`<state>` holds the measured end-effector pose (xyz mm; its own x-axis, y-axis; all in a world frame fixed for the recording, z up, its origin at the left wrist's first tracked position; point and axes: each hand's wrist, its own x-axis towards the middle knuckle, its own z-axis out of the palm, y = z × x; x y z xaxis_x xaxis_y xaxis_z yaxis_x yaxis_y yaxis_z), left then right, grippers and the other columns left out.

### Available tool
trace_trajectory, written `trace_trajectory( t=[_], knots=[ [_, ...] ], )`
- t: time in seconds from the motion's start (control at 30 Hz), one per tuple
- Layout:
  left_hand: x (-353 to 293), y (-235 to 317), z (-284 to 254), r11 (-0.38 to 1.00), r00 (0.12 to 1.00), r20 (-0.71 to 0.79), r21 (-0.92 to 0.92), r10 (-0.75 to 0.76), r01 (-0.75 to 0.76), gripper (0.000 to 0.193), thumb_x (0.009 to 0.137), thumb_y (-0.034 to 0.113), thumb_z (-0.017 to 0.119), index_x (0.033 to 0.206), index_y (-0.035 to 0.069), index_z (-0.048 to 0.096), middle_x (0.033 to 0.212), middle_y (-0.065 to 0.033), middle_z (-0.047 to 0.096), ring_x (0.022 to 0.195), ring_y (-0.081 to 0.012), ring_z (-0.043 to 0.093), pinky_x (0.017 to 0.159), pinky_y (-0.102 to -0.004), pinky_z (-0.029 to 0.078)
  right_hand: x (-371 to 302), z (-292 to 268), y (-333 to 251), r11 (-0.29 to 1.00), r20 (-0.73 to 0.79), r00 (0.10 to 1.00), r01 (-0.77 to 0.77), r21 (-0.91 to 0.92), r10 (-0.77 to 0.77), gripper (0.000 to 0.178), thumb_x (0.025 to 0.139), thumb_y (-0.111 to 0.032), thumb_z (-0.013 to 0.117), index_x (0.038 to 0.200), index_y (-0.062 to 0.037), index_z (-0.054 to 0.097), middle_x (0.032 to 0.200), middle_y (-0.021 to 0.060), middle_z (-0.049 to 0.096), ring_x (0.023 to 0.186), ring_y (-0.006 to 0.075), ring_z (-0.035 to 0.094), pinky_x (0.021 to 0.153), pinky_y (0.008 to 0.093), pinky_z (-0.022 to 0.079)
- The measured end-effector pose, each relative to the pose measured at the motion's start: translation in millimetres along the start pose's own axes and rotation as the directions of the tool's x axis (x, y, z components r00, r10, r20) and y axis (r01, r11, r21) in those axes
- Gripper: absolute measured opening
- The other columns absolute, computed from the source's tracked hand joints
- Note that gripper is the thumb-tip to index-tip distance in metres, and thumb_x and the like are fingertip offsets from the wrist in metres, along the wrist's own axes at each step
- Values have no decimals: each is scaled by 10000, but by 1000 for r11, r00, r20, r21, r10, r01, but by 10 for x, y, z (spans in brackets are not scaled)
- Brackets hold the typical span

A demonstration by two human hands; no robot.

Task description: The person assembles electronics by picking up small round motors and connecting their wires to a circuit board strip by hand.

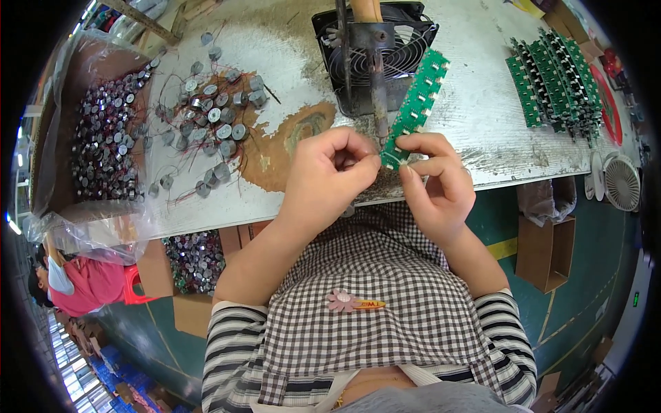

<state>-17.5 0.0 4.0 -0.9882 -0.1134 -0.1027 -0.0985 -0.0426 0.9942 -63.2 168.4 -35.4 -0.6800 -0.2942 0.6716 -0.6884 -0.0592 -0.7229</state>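
Observation:
My right hand (441, 182) pinches the near end of a long green circuit board strip (416, 103), which slants up and away to the right. Just left of that end, my left hand (330, 175) is closed, thumb and fingertips pressed together. Whatever lies between them is too small to make out. Below this hand, at the table edge, part of a small round metal piece (350, 210) shows. A clamped soldering iron (379, 89) points down, its tip close to the board's near end and between my hands.
Behind the iron stands a black fan (406, 34). Loose small motors (224, 131) with thin red wires lie at left, beside a lined carton (62, 165) full of more. Several green boards (554, 86) are stacked at right. Below are an open carton (551, 255) and a person in red (89, 282).

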Motion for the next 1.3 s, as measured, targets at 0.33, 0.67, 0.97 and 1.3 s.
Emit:
trace_trajectory(
  t=[0.33,0.67,0.97,1.3],
  knots=[
    [-87,-95,-45,988,994,70,123,85,-93,103,769,19,681,761,20,578,842,-7,621,677,-31,512,577,-183,419,-80,-60,-97,996,8,997,-80,-45,81,54,848,48,571,860,8,537,1121,208,546,920,215,563,763,294,493],
    [188,421,-1170,528,614,-363,843,701,-104,208,722,137,738,913,71,688,843,-111,661,747,-254,637,641,-348,503,-134,-49,37,949,-49,966,-239,205,254,67,899,37,537,839,15,517,936,141,591,683,93,496,609,204,418],
    [791,312,-1642,-110,937,-31,991,347,74,163,822,150,554,921,74,659,777,-152,663,745,-338,645,651,-461,498,-99,-18,75,954,-23,972,-227,194,236,74,879,74,542,834,20,519,924,135,592,680,81,494,593,190,415],
    [349,304,-1460,170,264,-78,922,961,-348,223,878,2,570,1099,-23,565,918,-177,670,721,-213,664,626,-284,511,-131,-33,56,959,15,975,-223,177,224,68,887,50,534,837,21,499,952,150,584,688,93,514,597,196,430]
  ],
)
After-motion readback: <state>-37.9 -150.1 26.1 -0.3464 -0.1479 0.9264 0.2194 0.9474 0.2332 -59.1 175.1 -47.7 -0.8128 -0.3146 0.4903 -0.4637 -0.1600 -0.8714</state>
